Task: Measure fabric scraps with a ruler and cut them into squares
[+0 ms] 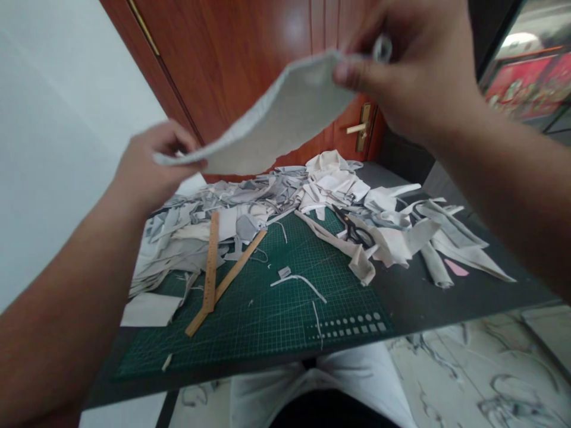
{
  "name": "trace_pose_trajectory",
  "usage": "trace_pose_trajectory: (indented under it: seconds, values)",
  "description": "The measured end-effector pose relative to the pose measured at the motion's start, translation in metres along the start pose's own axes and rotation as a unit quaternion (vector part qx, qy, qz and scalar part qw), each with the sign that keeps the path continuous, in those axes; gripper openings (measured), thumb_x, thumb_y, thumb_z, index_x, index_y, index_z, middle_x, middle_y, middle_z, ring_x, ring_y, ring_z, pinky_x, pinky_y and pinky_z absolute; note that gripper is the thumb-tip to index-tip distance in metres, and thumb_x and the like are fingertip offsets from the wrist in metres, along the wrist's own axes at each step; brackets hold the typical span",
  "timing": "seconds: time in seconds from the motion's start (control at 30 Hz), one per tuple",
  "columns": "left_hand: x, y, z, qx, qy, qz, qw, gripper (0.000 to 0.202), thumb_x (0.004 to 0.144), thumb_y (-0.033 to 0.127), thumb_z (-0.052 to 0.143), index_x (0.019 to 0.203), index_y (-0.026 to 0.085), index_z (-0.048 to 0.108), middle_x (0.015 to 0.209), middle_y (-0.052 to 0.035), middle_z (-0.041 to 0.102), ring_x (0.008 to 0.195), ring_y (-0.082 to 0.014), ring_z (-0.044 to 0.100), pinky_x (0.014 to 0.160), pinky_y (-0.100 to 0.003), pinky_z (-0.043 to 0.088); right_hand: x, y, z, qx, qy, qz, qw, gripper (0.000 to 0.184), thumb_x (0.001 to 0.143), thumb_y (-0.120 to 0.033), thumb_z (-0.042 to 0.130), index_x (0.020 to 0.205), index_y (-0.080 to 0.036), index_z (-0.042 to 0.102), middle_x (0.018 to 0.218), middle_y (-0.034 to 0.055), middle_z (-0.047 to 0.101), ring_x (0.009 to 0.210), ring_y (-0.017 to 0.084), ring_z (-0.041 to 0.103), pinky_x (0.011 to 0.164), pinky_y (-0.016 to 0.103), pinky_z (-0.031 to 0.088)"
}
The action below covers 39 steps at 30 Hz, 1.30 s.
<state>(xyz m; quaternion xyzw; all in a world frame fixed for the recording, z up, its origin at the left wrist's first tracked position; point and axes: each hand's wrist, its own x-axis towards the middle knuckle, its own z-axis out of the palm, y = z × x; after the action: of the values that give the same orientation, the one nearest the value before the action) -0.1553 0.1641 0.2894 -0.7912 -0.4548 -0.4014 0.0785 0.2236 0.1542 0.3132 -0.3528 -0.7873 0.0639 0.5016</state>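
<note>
Both hands hold up a piece of light grey fabric (276,119) above the table. My left hand (154,160) pinches its lower left corner, fingers closed on the edge. My right hand (414,71) grips the upper right corner, thumb pressed on the cloth. The fabric sags between them, in front of a brown wooden door (232,53). Below lies a green cutting mat (267,309) on a dark table (446,291).
Two wooden rulers (212,261) cross on the mat's left side. Black scissors (354,229) lie among heaps of white and grey fabric scraps (330,184) along the far side. A pink chalk piece (455,267) rests at the right. Marble floor (482,368) shows below.
</note>
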Motion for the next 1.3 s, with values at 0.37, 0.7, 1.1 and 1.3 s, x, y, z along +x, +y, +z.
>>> trace_pose_trajectory:
  seconds: [0.37,0.7,1.1,1.3]
  values:
    - [-0.217,0.048,0.029,-0.16,-0.591,-0.189,0.768,0.01,0.08,0.028,0.065,0.081,0.021,0.072,0.085,0.0029,0.072,0.087,-0.0181,0.067,0.081,-0.025,0.047,-0.262,-0.004,0.043,0.201,-0.425,0.028,0.882,0.019,0.1,-0.034,0.065,0.093,-0.018,0.071,0.084,0.003,0.067,0.078,0.011,0.066,0.067,0.021,0.046]
    - [-0.221,-0.01,0.086,-0.162,-0.415,-0.245,0.861,0.033,0.087,0.052,0.062,0.093,0.02,0.069,0.099,-0.0023,0.074,0.092,-0.0232,0.068,0.081,-0.031,0.051,-0.221,0.051,0.108,0.052,-0.381,0.241,0.891,0.018,0.092,-0.036,0.06,0.087,-0.019,0.065,0.086,0.0034,0.07,0.081,0.019,0.063,0.072,0.03,0.043]
    - [-0.175,-0.012,0.143,-0.088,-0.479,-0.019,0.873,0.031,0.097,0.045,0.047,0.098,0.021,0.066,0.108,-0.007,0.073,0.106,-0.0249,0.065,0.095,-0.035,0.046,-0.252,0.049,0.109,-0.173,-0.42,0.182,0.872,0.017,0.095,-0.02,0.048,0.092,-0.016,0.064,0.097,0.0103,0.066,0.09,0.022,0.065,0.079,0.031,0.045]
    - [-0.181,-0.021,0.169,0.034,-0.42,-0.039,0.906,0.028,0.098,0.042,0.045,0.09,0.022,0.062,0.09,-0.0051,0.066,0.094,-0.025,0.064,0.085,-0.033,0.045,-0.262,0.058,0.11,-0.262,-0.402,0.23,0.847,0.023,0.099,-0.026,0.047,0.104,-0.013,0.065,0.105,0.0148,0.066,0.09,0.026,0.068,0.079,0.034,0.048]
